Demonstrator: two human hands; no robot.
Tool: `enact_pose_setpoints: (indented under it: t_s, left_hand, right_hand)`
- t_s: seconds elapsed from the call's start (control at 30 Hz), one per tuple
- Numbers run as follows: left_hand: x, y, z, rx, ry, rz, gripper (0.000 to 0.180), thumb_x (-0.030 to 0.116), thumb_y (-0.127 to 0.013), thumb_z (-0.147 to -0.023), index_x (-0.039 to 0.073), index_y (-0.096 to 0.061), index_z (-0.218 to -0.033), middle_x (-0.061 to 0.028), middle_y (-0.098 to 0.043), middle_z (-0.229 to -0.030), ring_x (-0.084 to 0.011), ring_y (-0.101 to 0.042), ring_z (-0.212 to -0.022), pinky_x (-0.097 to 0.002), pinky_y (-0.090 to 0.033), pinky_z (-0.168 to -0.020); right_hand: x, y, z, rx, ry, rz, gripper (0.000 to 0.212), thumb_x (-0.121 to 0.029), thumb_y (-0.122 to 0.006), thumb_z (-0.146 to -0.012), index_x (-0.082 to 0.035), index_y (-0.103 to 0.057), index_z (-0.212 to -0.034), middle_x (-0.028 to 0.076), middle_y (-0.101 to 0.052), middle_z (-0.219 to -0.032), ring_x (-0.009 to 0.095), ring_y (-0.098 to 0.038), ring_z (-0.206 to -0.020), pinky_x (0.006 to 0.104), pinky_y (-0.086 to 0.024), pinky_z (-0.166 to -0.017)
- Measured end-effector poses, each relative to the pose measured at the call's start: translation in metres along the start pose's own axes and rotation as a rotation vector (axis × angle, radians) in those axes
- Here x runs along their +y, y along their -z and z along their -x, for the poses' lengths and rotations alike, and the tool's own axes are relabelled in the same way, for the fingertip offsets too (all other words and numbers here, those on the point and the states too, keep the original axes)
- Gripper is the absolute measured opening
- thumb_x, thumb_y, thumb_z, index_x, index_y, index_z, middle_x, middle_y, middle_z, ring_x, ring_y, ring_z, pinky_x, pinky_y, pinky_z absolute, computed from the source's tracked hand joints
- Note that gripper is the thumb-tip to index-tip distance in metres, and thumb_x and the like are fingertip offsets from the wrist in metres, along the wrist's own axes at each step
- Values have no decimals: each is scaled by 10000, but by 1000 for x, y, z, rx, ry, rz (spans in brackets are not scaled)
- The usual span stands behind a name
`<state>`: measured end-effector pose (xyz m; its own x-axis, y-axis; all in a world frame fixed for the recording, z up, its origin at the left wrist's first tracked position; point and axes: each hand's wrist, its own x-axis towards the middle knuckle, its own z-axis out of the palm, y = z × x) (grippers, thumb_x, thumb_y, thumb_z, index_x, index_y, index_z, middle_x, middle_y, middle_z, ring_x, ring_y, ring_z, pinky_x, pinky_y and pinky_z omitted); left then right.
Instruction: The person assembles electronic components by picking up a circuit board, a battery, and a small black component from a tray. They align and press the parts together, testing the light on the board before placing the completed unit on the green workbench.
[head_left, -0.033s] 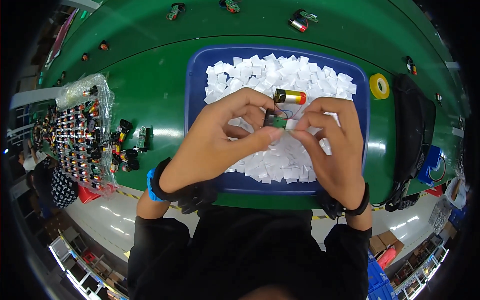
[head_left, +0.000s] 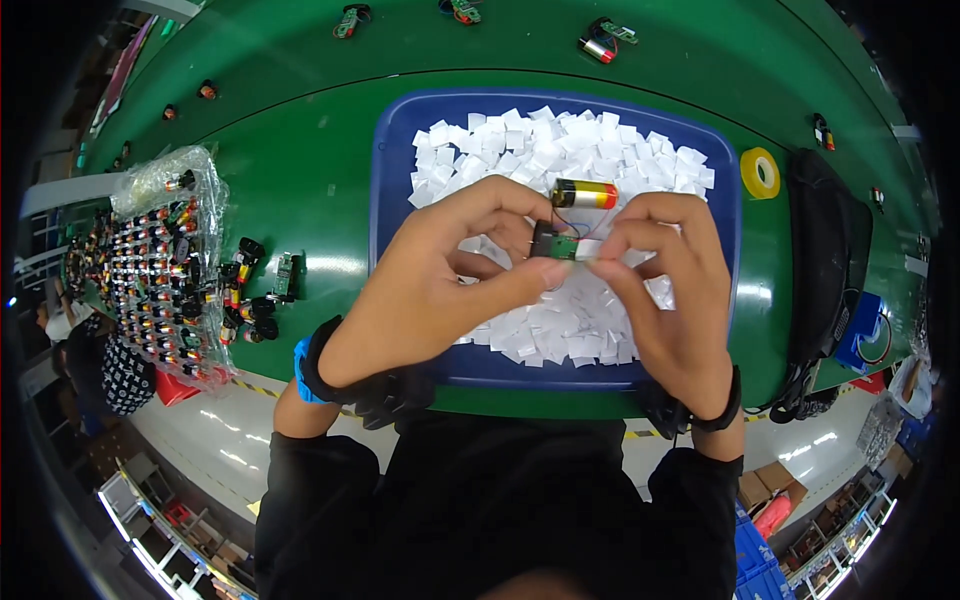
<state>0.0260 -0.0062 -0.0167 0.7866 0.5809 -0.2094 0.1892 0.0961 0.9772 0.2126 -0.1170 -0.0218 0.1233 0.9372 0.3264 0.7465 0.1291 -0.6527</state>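
Note:
Over the blue tray (head_left: 556, 374), my left hand (head_left: 435, 275) pinches a small green circuit board (head_left: 563, 247) with a black end part (head_left: 542, 240) between thumb and fingers. Thin wires run from the board to a cylindrical battery cell (head_left: 585, 194), banded black, gold, silver and red, which lies just above it between my hands. A small white square (head_left: 588, 250) sits at the board's right end, pinched by the thumb and fingertips of my right hand (head_left: 668, 270). Many white squares (head_left: 545, 345) fill the tray below; my hands hide part of them.
A plastic-wrapped tray of battery assemblies (head_left: 165, 270) stands at the left, loose assemblies (head_left: 245, 290) beside it. Yellow tape roll (head_left: 760, 174) and a black bag (head_left: 822, 250) lie right of the tray. More battery-and-board pieces (head_left: 600, 45) lie along the far green table.
The board and battery cell have shifted very slightly to the right. More of the white square shows at the board's end; both hands keep their pinch.

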Motion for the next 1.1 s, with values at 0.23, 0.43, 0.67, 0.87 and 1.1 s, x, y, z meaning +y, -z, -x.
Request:
enact_pose_setpoints:
  t_s: [0.23, 0.43, 0.67, 0.87, 1.1]
  left_hand:
    - [5, -2, 1, 18, -63, -106, 252, 77, -678, -901, 21, -600, -1133, -6, -543, -887, -83, -558, -888, -238, -549, -686]
    - [2, -4, 1, 1, -109, -225, 166, 73, -614, -929, 16, -590, -1082, -37, -588, -870, -98, -586, -787, -241, -513, -655]
    - [5, -14, 4, 41, -33, -362, 84, 44, -536, -947, 10, -568, -1017, -79, -628, -897, -129, -604, -724, -265, -499, -659]
    - [-7, -10, -2, -12, 20, 225, 156, 115, -478, -977, 28, -586, -1048, -116, -634, -1088, -186, -607, -969, -334, -466, -891]
    - [-9, 0, -8, -113, 268, 786, 283, 185, -470, -1010, 23, -571, -1220, -111, -630, -1132, -173, -571, -1041, -342, -431, -952]
  right_hand:
    - [15, 13, -10, 68, -321, -167, 213, 51, -683, -842, -13, -615, -1033, 86, -611, -1111, 150, -614, -936, 246, -540, -658]
    - [0, 7, -9, -98, -282, -462, 251, 8, -759, -803, -2, -641, -1023, 96, -637, -1015, 156, -629, -936, 291, -527, -788]
    - [-4, 2, -1, 10, -175, -342, 310, 25, -836, -696, -11, -669, -955, 92, -637, -931, 182, -618, -893, 294, -508, -803]
    - [0, 5, -4, 27, 47, -167, 327, 24, -859, -642, -29, -673, -906, 89, -647, -907, 230, -609, -862, 327, -503, -788]
    - [-1, 5, -9, -51, 254, -135, 297, -24, -860, -635, -40, -675, -865, 76, -706, -933, 246, -588, -862, 335, -483, -733]
